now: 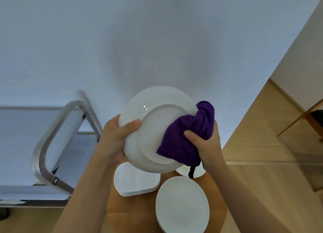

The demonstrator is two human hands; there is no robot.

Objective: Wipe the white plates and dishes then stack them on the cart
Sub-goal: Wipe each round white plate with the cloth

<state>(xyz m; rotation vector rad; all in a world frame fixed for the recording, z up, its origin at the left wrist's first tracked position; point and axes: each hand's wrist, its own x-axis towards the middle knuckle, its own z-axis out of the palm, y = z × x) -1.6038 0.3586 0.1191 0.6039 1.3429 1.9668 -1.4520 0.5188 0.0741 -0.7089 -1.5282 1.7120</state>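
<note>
White and round, a plate (153, 127) is held up in the air with its bottom side facing us; the left hand (113, 138) grips its edge, thumb curled over the rim. The right hand (204, 145) squeezes a purple cloth (188, 136) and presses it on the plate's bottom. Below, on a round wooden table (132, 213), sit a square-ish white dish stack (136, 180) and a stack of round plates (181, 204), with the metal cart (52, 145) off to the left.

A round wooden table (216, 194) carries a stack of square white dishes (136, 180). Beside it sit a stack of round white plates (181, 204) and another plate (197, 171), mostly hidden.
</note>
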